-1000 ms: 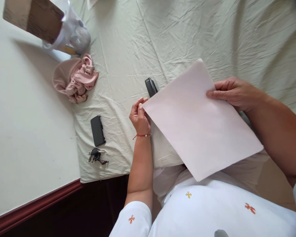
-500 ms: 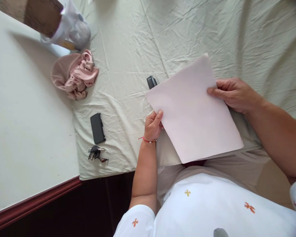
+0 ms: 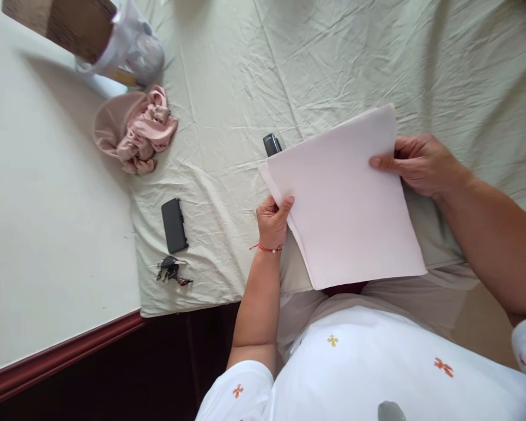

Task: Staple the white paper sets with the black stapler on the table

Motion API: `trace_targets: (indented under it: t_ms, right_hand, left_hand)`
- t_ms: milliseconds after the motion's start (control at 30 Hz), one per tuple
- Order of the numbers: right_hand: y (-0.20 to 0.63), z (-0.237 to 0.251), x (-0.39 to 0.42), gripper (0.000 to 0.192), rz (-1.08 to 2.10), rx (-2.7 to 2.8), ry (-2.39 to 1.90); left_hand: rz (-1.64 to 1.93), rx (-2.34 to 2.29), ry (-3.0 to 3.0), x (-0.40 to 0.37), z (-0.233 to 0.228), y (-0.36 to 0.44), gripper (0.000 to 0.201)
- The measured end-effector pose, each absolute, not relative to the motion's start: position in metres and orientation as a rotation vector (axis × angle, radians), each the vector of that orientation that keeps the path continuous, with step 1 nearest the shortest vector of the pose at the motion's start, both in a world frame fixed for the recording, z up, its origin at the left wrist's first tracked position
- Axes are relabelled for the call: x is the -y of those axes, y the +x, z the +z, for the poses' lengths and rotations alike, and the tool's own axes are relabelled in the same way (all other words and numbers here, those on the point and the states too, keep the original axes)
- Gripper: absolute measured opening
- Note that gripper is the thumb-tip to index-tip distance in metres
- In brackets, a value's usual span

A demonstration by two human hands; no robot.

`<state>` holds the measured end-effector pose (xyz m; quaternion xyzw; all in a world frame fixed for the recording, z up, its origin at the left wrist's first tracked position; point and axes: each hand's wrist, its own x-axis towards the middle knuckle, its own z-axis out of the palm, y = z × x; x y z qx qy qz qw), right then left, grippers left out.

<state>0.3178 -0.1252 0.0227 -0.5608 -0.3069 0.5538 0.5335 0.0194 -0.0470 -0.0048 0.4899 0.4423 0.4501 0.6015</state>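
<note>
While a wrinkled pale green sheet [image 3: 333, 58] covers most of the surface, a bare cream floor or tabletop [image 3: 39, 204] fills the nine o'clock side, edged by a dark red border [image 3: 61, 356]. At the centre, a stack of pale pink paper [image 3: 346, 204] is held just above the sheet, its leaves slightly fanned along the nine o'clock edge. The right hand [image 3: 421, 164], at three o'clock of the stack, pinches the far edge with thumb on top and fingers closed under it. The left hand [image 3: 274, 219], wearing a thin red bracelet [image 3: 265, 248], grips the stack's nine o'clock edge, fingers curled shut on the paper. At eleven o'clock a clear plastic bag [image 3: 131, 47] lies beside a brown board [image 3: 61, 23]; the bag holds something pale, which cannot be made out. Near it sits a crumpled pink cloth [image 3: 135, 131]. At twelve o'clock of the left hand, a black stapler [image 3: 270, 143] peeks from under the paper. At nine o'clock lies a black case [image 3: 174, 225], with a bunch of keys [image 3: 170, 272] just below it.
</note>
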Motion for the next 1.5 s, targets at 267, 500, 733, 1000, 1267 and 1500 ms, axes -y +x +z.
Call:
trace_targets:
  t_ms: [267, 500, 733, 1000, 1267, 1500]
  right_hand:
    - [0.3162, 0.0273, 0.1256, 0.017, 1.290, 0.669, -1.434]
    - [0.3140, 0.0317, 0.1249, 0.035, 1.282, 0.728, -1.337]
    - [0.3169, 0.0269, 0.1240, 0.014, 1.315, 0.689, -1.423]
    - [0.3165, 0.0306, 0.1233, 0.007, 1.342, 0.659, -1.461]
    - [0.3221, 0.0275, 0.1248, 0.015, 1.347, 0.694, -1.473]
    - [0.3216, 0.0286, 0.1251, 0.016, 1.375, 0.699, -1.493]
  left_hand:
    - [1.075, -0.989, 1.119, 0.0438, -0.0019, 0.0182, 0.035]
    - [1.162, -1.074, 1.137, 0.0447, -0.0090, 0.0207, 0.034]
    - [1.181, -1.099, 1.076, 0.0418, -0.0018, 0.0234, 0.043]
    - [1.128, -1.087, 1.076, 0.0395, -0.0034, 0.0192, 0.047]
    - [1.173, -1.055, 1.056, 0.0393, -0.0051, 0.0189, 0.048]
    - [1.115, -1.013, 1.025, 0.0404, -0.0027, 0.0195, 0.044]
